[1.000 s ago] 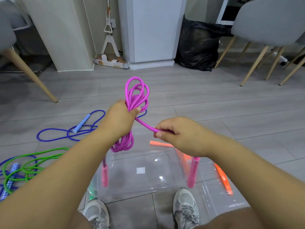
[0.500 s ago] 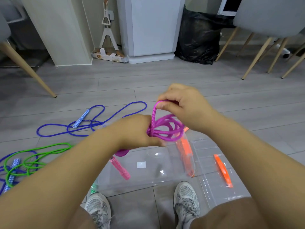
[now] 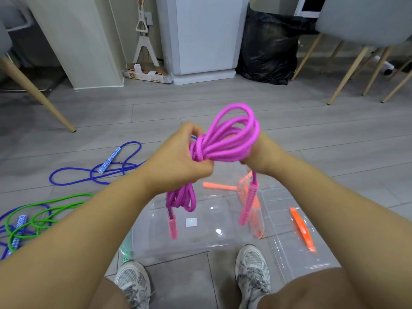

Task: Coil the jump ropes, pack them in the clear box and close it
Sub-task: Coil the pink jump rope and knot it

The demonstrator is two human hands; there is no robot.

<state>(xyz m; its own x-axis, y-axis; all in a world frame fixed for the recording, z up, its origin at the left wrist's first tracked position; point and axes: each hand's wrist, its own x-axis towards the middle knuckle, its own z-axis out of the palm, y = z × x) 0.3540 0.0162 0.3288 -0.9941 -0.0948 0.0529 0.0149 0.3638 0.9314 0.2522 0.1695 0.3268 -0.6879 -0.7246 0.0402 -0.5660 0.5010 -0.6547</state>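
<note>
A coiled pink jump rope [image 3: 229, 137] is held up in front of me over the clear box [image 3: 223, 239]. My left hand [image 3: 178, 159] grips the bundle where a turn of rope wraps around its middle. My right hand [image 3: 260, 152] sits behind the right side of the coil, mostly hidden, and grips the rope end. Two pink handles hang down: one [image 3: 172, 227] below my left hand, the other [image 3: 247, 204] below my right. The box stands on the floor by my feet, with its clear lid [image 3: 296, 248] and orange clips lying to the right.
A blue rope [image 3: 95, 172] with a patterned handle lies on the floor at left. A green rope tangled with another blue rope [image 3: 29, 217] lies at far left. Chair legs stand at left and right, a black bag [image 3: 267, 47] and a white cabinet behind. My shoes are at the bottom.
The coil has been turned upward and the free end wrapped around its middle. My right hand dropped from above the coil to behind its right side; the second handle now hangs below it.
</note>
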